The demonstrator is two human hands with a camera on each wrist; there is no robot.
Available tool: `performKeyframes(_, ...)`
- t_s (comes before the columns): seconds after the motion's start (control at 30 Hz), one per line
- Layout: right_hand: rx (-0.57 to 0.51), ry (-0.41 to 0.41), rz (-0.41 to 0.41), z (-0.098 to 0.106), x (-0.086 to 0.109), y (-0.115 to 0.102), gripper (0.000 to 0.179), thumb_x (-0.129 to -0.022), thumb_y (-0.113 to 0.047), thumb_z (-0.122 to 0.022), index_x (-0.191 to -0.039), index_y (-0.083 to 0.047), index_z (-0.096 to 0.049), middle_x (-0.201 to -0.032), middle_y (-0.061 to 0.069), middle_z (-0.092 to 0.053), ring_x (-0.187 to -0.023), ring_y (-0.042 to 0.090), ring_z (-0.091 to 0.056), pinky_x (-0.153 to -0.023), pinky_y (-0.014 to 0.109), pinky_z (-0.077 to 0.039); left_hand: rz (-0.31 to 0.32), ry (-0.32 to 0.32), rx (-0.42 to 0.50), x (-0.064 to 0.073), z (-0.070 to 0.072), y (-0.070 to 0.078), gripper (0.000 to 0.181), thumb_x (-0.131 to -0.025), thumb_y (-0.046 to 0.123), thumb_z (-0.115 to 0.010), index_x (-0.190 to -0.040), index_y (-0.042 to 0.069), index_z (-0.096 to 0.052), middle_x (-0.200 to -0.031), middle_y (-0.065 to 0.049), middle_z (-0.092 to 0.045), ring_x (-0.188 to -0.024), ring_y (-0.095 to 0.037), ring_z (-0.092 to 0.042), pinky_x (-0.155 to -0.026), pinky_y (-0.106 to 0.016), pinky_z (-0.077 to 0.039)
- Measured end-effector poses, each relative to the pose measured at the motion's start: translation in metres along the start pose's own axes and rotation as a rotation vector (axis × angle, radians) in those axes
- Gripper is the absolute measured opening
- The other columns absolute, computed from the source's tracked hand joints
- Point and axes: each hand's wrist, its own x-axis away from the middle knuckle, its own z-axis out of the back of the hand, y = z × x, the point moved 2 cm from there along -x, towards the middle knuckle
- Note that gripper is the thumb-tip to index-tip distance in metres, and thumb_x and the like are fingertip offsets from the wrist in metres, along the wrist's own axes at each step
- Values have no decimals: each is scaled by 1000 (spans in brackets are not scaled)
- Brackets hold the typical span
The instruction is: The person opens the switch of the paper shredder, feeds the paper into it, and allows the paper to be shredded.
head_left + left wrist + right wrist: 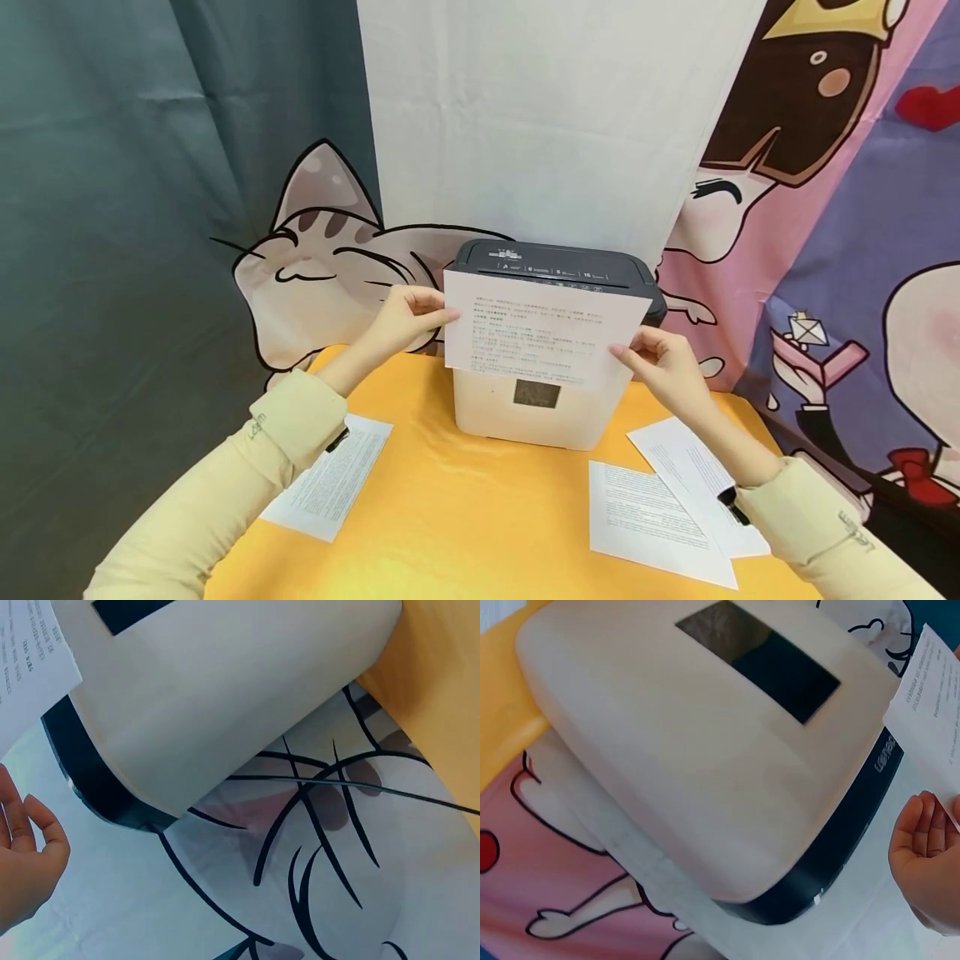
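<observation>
Well, leftmost, one loose sheet [330, 487] on yellow table [465, 517]. Next, my left hand [412, 312] pinches left edge of held sheet [525, 333], raised in front of shredder [487, 410]; my right hand [660, 354] pinches its right edge, hands well apart. Step, I judge: lining held sheet up with slot [555, 279]; next move seems to call for lifting it, lower edge level over slot. Far right, two overlapping sheets [645, 508]. Count: four sheets, one shredder, two hands.
</observation>
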Motion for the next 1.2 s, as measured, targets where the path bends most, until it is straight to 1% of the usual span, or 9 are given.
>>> performKeyframes(0.17,4,0,35,11,-18,-8,9,-86,-3,-66,-80,4,-65,-69,-6,-65,-56,4,-55,-54,13,-43,-12,29,-43,-14,5,10,16,-84,9,-70,-87,-6,-69,-74,3,-69,-64,-3,-57,-61,-20,-44)
performKeyframes(0.37,117,-9,99,26,-29,-12,9,-86,-2,-65,-92,3,-68,-78,17,-70,-63,-4,-60,-59,9,-45,-24,50,-52,-35,2,25,18,-85,12,-70,-91,-4,-70,-81,-4,-72,-67,-4,-61,-65,-21,-48)
performKeyframes(0.43,146,1,104,31,-32,-12,10,-86,-3,-66,-94,3,-69,-80,18,-70,-64,-6,-60,-59,8,-44,-28,44,-51,-40,1,28,18,-85,13,-69,-92,-4,-70,-84,-7,-72,-68,-5,-61,-64,-21,-47)
performKeyframes(0.53,155,25,105,36,-40,-12,12,-86,-4,-66,-96,2,-70,-79,5,-71,-64,-7,-60,-60,7,-44,-40,39,-73,-47,1,33,18,-86,13,-68,-93,-3,-70,-85,-7,-72,-66,-6,-58,-56,-21,-44)
performKeyframes(0.67,170,46,118,42,-53,-12,12,-86,-5,-66,-96,2,-70,-76,-20,-64,-65,-11,-58,-62,5,-44,-69,55,-104,-60,3,43,17,-87,14,-68,-92,-2,-70,-82,-6,-71,-66,-12,-55,-60,-22,-42)
performKeyframes(0.73,180,53,116,46,-58,-13,13,-86,-5,-66,-96,2,-69,-76,-24,-62,-66,-11,-58,-62,5,-43,-78,60,-119,-66,3,49,16,-86,13,-68,-90,-2,-70,-80,-6,-71,-70,-18,-56,-67,-22,-42)
performKeyframes(0.83,198,54,96,52,-63,-12,15,-87,-7,-66,-98,2,-69,-77,-14,-66,-66,-11,-58,-61,5,-42,-82,50,-155,-76,2,56,14,-86,13,-68,-89,-1,-71,-79,-6,-71,-73,-23,-58,-71,-23,-42)
performKeyframes(1.03,250,67,66,57,-78,-11,15,-87,-5,-64,-97,5,-68,-82,20,-69,-62,-12,-53,-58,6,-39,-84,52,-200,-90,5,67,12,-85,11,-69,-86,-1,-71,-75,-6,-69,-74,-23,-56,-71,-23,-44)
performKeyframes(1.2,275,58,42,56,-95,-9,17,-90,-7,-61,-101,6,-67,-95,27,-68,-67,-18,-50,-61,2,-38,-71,102,-204,-99,5,70,12,-85,10,-69,-83,-1,-69,-77,-6,-68,-77,-18,-58,-72,-23,-46)
